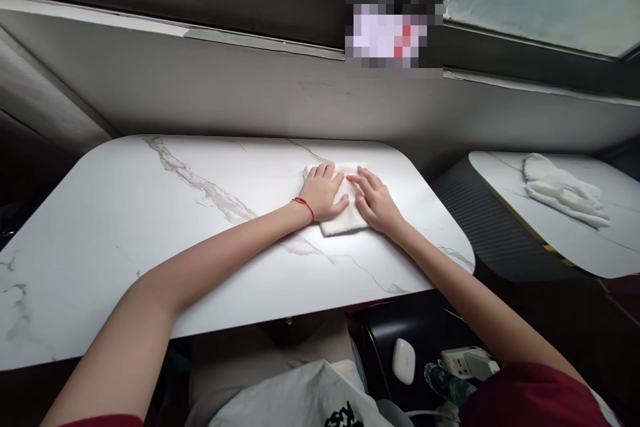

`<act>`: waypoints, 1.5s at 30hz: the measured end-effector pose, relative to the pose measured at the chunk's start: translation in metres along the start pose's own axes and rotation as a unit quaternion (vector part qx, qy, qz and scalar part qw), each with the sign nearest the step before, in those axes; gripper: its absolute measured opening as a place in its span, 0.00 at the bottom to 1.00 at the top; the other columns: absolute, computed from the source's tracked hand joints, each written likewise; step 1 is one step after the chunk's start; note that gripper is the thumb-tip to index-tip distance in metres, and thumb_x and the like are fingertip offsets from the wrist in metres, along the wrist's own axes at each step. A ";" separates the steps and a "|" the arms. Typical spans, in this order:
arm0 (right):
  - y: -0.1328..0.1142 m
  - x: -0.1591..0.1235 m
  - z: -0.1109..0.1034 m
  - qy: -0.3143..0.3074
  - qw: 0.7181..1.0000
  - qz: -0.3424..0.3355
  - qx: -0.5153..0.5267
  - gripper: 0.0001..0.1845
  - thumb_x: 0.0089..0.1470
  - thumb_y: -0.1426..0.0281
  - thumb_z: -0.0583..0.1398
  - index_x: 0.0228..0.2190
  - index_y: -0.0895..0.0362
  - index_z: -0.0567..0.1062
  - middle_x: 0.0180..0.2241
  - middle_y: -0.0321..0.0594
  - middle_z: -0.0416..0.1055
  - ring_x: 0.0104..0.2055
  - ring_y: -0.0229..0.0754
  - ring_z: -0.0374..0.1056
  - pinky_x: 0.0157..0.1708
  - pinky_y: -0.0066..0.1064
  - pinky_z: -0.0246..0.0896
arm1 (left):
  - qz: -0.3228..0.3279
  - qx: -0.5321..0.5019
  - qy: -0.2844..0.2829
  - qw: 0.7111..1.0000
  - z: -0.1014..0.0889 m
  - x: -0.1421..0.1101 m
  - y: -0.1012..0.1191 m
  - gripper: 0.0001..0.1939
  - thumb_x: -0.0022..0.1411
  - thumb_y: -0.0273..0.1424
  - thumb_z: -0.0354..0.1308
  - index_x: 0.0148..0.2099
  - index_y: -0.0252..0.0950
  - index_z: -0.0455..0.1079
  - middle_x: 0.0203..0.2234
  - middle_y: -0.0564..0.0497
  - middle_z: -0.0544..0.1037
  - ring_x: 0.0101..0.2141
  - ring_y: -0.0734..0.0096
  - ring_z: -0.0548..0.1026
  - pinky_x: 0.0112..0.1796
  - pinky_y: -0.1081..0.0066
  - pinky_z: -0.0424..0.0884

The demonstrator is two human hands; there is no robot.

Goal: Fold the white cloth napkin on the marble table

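Well, I have both bare hands on a folded white terry-like cloth (pixel 351 219), which lies on a white marble-patterned desk (pixel 100 227) with rounded corners, toward two o'clock of the desk's middle. Taking that cloth as the hub of the clock, my left hand (pixel 324 192) rests at nine o'clock, palm down across the cloth, fingers slightly apart and thumb stretched toward three; a thin red string bracelet (pixel 303 204) circles that wrist. At three o'clock my right hand (pixel 377 202) lies over the cloth's edge, fingers apart and lightly bent, index finger reaching toward my left hand; I cannot tell whether the two touch. Neither hand is clamped on the fabric

A broad grey-brown vein (pixel 200 183) in the desk's surface runs from ten o'clock down to my left forearm. Well apart at three o'clock, a second white marble-patterned desk (pixel 620 240) bears another rumpled white cloth (pixel 565 192). Near five o'clock, below the desk's edge, a small white rounded case (pixel 404 361) sits on a glossy black surface (pixel 387 323). At twelve stands a pale plain wall (pixel 240 90), with a dark-framed window above it
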State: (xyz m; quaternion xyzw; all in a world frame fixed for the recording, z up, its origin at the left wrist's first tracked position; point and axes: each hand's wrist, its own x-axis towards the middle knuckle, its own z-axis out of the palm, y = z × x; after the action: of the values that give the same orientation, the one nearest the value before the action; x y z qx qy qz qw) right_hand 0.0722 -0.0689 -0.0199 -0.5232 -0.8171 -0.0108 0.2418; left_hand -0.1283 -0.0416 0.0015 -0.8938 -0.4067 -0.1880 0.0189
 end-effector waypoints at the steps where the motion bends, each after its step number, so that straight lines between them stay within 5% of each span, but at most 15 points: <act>1: 0.006 0.009 0.002 -0.002 1.000 -0.001 0.005 0.26 0.63 0.67 0.48 0.60 0.55 0.68 0.66 0.55 0.59 0.70 0.59 0.53 0.62 0.58 0.58 | -0.010 0.000 0.000 1.000 0.002 0.006 -0.004 0.24 0.68 0.40 0.52 0.59 0.31 0.68 0.58 0.34 0.70 0.57 0.46 0.65 0.56 0.52 0.60; 13: 0.064 0.104 0.024 -0.004 0.997 0.009 0.071 0.27 0.61 0.67 0.48 0.57 0.56 0.72 0.64 0.52 0.63 0.69 0.55 0.56 0.64 0.52 0.57 | -0.091 -0.030 0.005 0.995 0.018 0.079 -0.053 0.23 0.68 0.37 0.51 0.60 0.32 0.67 0.58 0.35 0.68 0.58 0.47 0.64 0.59 0.53 0.59; 27: 0.072 0.102 0.026 -0.028 0.999 -0.005 0.041 0.30 0.69 0.58 0.43 0.63 0.54 0.68 0.67 0.51 0.59 0.70 0.55 0.53 0.65 0.53 0.54 | -0.077 -0.043 0.010 0.996 0.024 0.079 -0.061 0.24 0.68 0.36 0.49 0.62 0.32 0.67 0.61 0.36 0.67 0.61 0.48 0.63 0.61 0.52 0.58; 45: 0.050 0.087 0.023 -0.029 0.999 0.025 -0.005 0.30 0.63 0.68 0.45 0.63 0.57 0.67 0.69 0.52 0.57 0.70 0.55 0.53 0.62 0.54 0.59 | -0.075 -0.020 -0.006 0.997 0.013 0.059 -0.049 0.24 0.70 0.33 0.48 0.64 0.29 0.66 0.65 0.35 0.66 0.64 0.51 0.63 0.63 0.55 0.57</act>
State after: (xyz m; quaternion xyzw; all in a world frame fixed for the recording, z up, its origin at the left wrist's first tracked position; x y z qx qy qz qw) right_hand 0.0770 0.0342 -0.0166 -0.5446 -0.8105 0.0061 0.2157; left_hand -0.1247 0.0366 0.0042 -0.8622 -0.4687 -0.1918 -0.0160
